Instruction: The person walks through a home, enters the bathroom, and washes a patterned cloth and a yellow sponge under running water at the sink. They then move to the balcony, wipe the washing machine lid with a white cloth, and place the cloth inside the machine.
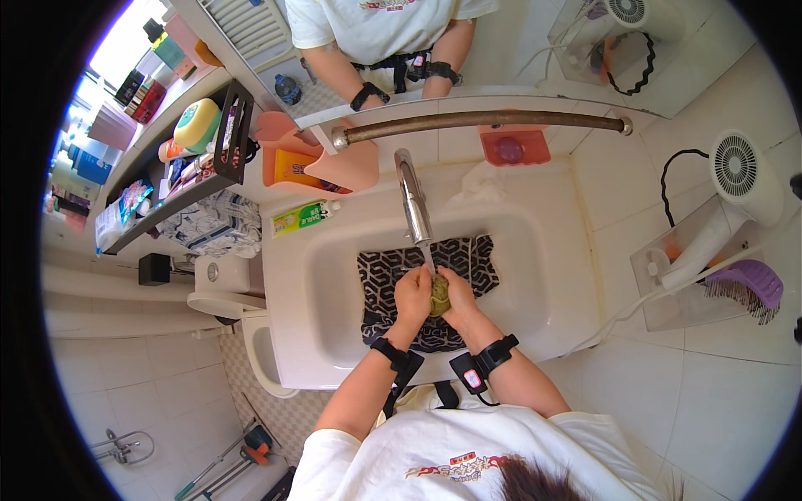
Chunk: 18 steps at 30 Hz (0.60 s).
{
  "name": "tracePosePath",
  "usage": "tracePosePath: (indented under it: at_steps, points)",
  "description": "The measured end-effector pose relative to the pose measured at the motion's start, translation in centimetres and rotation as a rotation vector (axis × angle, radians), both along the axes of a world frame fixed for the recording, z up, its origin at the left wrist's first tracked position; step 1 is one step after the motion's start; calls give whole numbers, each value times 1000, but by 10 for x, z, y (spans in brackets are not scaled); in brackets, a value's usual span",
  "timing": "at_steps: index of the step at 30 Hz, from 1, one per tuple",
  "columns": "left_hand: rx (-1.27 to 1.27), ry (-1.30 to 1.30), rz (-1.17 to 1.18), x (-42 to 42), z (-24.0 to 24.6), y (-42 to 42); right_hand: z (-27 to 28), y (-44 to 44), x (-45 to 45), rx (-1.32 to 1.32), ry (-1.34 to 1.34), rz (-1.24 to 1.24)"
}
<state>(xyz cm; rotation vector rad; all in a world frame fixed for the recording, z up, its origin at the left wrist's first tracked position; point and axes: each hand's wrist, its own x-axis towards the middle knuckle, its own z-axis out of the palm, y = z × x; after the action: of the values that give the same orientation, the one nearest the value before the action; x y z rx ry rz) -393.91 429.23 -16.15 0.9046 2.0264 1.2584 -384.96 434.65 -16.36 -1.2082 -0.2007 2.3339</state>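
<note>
Under the chrome faucet (413,200), water runs onto my two hands over the white sink basin (526,300). My left hand (413,297) and my right hand (459,294) hold a small greenish-brown lump (440,296) between them, one on each side; its material I cannot tell. Beneath the hands, a black cloth with a pale geometric pattern (382,282) lies spread in the basin. Both wrists wear black straps with small devices.
A Darlie toothpaste tube (304,218) lies on the sink's left rim. Behind the faucet are a metal bar (489,120) and a red soap dish (517,147). At right, a clear holder (658,313) carries a hair dryer (739,181) and purple brush (749,285). A black shelf (182,194) stands left.
</note>
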Motion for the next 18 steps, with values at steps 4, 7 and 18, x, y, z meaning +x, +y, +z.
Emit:
tracePosePath:
  at_steps: [4,7,18]
  points:
    - [260,278,-187,31,33,-8,-18,11,14,-93,-39,-2]
    - [328,249,-233,43,42,-2,-58,-1,27,234,323,31]
    - [-133,-224,-157,-29,18,12,-10,5,40,808,-214,602]
